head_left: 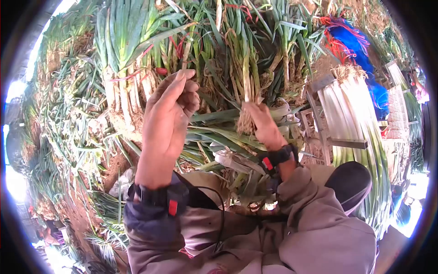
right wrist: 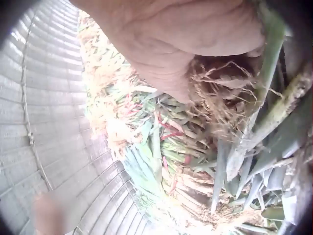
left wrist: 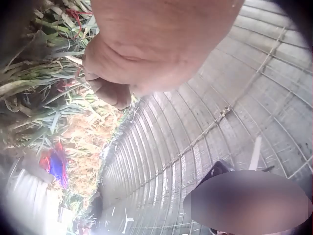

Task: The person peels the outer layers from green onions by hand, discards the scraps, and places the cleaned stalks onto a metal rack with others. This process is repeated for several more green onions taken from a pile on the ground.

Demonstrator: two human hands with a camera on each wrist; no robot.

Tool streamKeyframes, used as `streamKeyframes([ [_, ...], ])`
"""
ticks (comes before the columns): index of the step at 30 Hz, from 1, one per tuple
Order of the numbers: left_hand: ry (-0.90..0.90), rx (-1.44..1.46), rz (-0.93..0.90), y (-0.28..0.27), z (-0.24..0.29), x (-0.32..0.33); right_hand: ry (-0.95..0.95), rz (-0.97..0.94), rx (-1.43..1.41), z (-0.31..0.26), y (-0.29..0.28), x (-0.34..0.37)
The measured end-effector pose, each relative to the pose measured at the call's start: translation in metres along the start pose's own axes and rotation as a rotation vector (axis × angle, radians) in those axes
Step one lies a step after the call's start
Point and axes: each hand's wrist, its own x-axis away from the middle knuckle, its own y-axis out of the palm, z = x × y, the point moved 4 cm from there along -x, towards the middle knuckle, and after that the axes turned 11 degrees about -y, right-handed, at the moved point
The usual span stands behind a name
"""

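Near the middle of the head view, my right hand (head_left: 262, 122) grips several green onions (head_left: 247, 86) low on their stalks, just above the roots. Their stringy brown roots (right wrist: 222, 98) hang below the palm in the right wrist view, and their leaves point away from me. My left hand (head_left: 171, 107) is raised to the left of them, its fingers curled in and nothing visible in its grasp. The left wrist view shows the same hand (left wrist: 146, 54) from its back edge, with the curled fingertips partly hidden. A tied green onion bundle (head_left: 121, 59) stands beyond the left hand.
Long trimmed green onions (head_left: 351, 105) lie across a metal-and-wood rack (head_left: 319, 118) on the right, with blue and red twine (head_left: 349, 43) behind. Loose leaves (head_left: 223, 137) cover the ground before my knees. More onions heap at left (head_left: 64, 114).
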Motion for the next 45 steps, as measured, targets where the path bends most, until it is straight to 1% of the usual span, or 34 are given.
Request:
streamKeyframes([
  [2, -0.006, 0.008, 0.094, -0.014, -0.001, -0.01, 0.652, 0.133, -0.61, -0.033, -0.037, -0.035],
  [4, 0.015, 0.01, 0.169, -0.026, -0.001, -0.026, -0.018, -0.012, 0.064, -0.1, -0.081, -0.053],
  [5, -0.003, 0.032, 0.205, -0.027, -0.001, -0.031, -0.127, 0.049, 0.022, -0.124, -0.089, -0.051],
  [6, 0.021, 0.021, 0.194, -0.032, -0.005, -0.039, -0.134, 0.013, 0.024, -0.142, -0.089, -0.045],
  [8, -0.015, -0.043, 0.171, -0.026, -0.013, -0.045, -0.108, -0.054, -0.126, -0.167, -0.088, -0.024],
  [9, -0.007, -0.049, 0.183, -0.024, -0.017, -0.051, -0.015, -0.055, -0.246, -0.175, -0.081, -0.013],
  [10, -0.093, -0.032, 0.221, -0.022, -0.025, -0.058, 0.08, -0.06, -0.362, -0.183, -0.076, -0.004],
  [11, -0.179, -0.01, 0.254, -0.02, -0.035, -0.062, 0.42, 0.085, -0.763, -0.179, -0.061, 0.007],
  [12, -0.214, -0.04, 0.207, -0.017, -0.04, -0.065, 0.409, 0.082, -0.761, -0.184, -0.065, 0.009],
  [14, -0.248, -0.068, 0.156, -0.015, -0.044, -0.075, 0.588, -0.183, -0.911, -0.193, -0.061, 0.019],
  [15, -0.245, 0.002, 0.084, -0.011, -0.04, -0.076, 0.282, -0.006, -0.941, -0.204, -0.067, 0.021],
  [16, -0.152, 0.213, -0.029, -0.007, -0.033, -0.076, 0.283, -0.01, -0.939, -0.201, -0.067, 0.024],
  [18, 0.001, 0.323, 0.122, -0.011, -0.02, -0.077, 0.397, -0.233, -0.759, -0.184, -0.064, 0.041],
  [19, 0.024, 0.377, 0.082, -0.025, -0.02, -0.089, 0.382, -0.201, -0.666, -0.158, -0.055, 0.063],
  [20, 0.024, 0.383, 0.089, -0.029, -0.018, -0.084, 0.37, -0.171, -0.573, -0.139, -0.046, 0.082],
  [22, 0.143, 0.408, 0.043, -0.019, -0.001, -0.066, 0.644, -0.283, -0.907, -0.156, -0.057, 0.056],
  [23, 0.119, 0.437, 0.075, -0.007, 0.007, -0.047, 0.64, -0.26, -0.93, -0.147, -0.053, 0.063],
  [24, 0.14, 0.405, 0.092, -0.016, 0.009, -0.053, 0.62, -0.028, -1.074, -0.11, -0.023, 0.096],
  [25, 0.181, 0.398, -0.006, -0.022, 0.01, -0.059, 0.445, -0.401, -0.518, -0.094, -0.007, 0.09],
  [26, 0.225, 0.39, -0.099, -0.026, 0.013, -0.06, 0.245, -0.732, 0.055, -0.082, 0.003, 0.079],
  [27, 0.224, 0.391, -0.094, -0.028, 0.016, -0.056, 0.245, -0.736, 0.052, -0.081, 0.006, 0.077],
  [29, 0.238, 0.296, -0.14, -0.027, 0.019, -0.052, -0.026, -0.294, 0.336, -0.088, -0.007, 0.065],
  [31, 0.248, 0.295, -0.159, -0.018, 0.02, -0.047, 0.198, -0.139, -0.132, -0.096, -0.028, 0.011],
  [33, 0.27, 0.263, -0.178, -0.006, 0.018, -0.041, 0.395, 0.053, -0.233, -0.119, -0.055, -0.043],
  [34, 0.262, 0.26, -0.184, 0.001, 0.017, -0.038, 0.225, 0.124, -0.153, -0.124, -0.062, -0.069],
  [35, 0.244, 0.224, -0.193, 0.009, 0.016, -0.033, 0.194, 0.158, -0.216, -0.124, -0.061, -0.09],
  [36, 0.225, 0.186, -0.198, 0.012, 0.013, -0.03, 0.095, 0.188, -0.229, -0.128, -0.06, -0.107],
  [38, 0.255, 0.174, -0.166, 0.01, 0.013, -0.034, 0.244, 0.181, -0.458, -0.12, -0.051, -0.119],
  [39, 0.299, 0.186, -0.167, 0.007, 0.019, -0.036, 0.198, 0.214, -0.427, -0.131, -0.053, -0.117],
  [40, 0.345, 0.2, -0.165, 0.003, 0.026, -0.036, 0.194, 0.201, -0.435, -0.133, -0.051, -0.107],
  [42, 0.394, 0.16, -0.114, -0.012, 0.042, -0.036, 0.361, 0.028, -0.64, -0.127, -0.042, -0.072],
  [44, 0.326, 0.226, -0.096, -0.029, 0.052, -0.033, 0.536, -0.238, -0.529, -0.108, -0.015, -0.017],
  [45, 0.423, 0.282, 0.004, -0.034, 0.058, -0.035, 0.237, -0.383, -0.249, -0.073, 0.021, 0.034],
])
